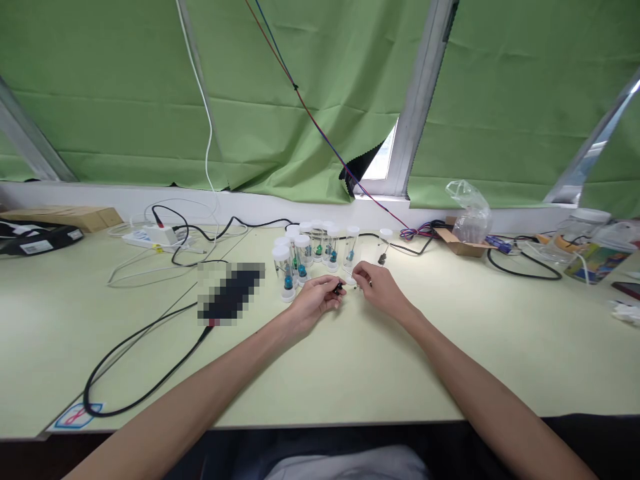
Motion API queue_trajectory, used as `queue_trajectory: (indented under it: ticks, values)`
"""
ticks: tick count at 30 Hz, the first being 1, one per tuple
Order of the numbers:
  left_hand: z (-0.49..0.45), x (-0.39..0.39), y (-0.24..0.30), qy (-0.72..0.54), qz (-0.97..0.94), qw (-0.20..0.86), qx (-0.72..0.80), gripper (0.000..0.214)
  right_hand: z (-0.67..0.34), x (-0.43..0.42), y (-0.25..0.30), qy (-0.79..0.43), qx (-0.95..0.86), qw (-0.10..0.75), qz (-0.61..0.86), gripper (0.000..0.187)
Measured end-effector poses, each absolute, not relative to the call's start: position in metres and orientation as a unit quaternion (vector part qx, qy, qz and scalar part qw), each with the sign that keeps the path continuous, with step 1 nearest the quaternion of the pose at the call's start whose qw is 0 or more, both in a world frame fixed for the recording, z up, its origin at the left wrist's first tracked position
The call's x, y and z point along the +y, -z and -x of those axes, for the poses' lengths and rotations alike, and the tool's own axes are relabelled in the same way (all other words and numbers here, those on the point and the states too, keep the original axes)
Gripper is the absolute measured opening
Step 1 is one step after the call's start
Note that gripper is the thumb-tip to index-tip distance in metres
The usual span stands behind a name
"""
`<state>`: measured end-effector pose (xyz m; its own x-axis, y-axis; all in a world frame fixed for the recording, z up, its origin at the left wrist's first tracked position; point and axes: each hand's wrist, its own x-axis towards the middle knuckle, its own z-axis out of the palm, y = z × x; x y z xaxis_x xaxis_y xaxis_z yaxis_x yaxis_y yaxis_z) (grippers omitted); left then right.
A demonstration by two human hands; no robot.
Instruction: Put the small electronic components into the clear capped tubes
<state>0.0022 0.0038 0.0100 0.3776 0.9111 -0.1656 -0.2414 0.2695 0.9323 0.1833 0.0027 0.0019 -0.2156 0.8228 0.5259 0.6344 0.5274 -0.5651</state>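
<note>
My left hand (pixel 317 301) is closed around a small black part (pixel 339 288) at its fingertips; the part's exact kind is too small to make out. Just to the right, my right hand (pixel 379 287) pinches with thumb and forefinger, a thin pale sliver showing by the fingertips. What it grips is mostly hidden. Beyond the hands stand several clear tubes (pixel 284 269) with white caps and bases, holding blue or green pieces. One clear tube (pixel 351 245) is right behind the gap between my hands. Another tube (pixel 385 245) with a dark piece stands apart, behind my right hand.
A pixelated dark device (pixel 233 293) with a black cable (pixel 150 317) lies left on the pale table (pixel 400 387). A white power strip (pixel 160 235) is at back left. At back right are a cardboard box (pixel 463 243) with a plastic bag (pixel 471 213) and a clear jar (pixel 575 237).
</note>
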Motion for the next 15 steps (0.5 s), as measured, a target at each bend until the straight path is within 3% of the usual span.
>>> queue_trajectory:
  ticks: [15]
  values:
    - [-0.0012, 0.0058, -0.0077, -0.406, -0.455, 0.699, 0.373, 0.013, -0.1847, -0.0026, -0.0124, -0.161, -0.747, 0.417, 0.493, 0.02]
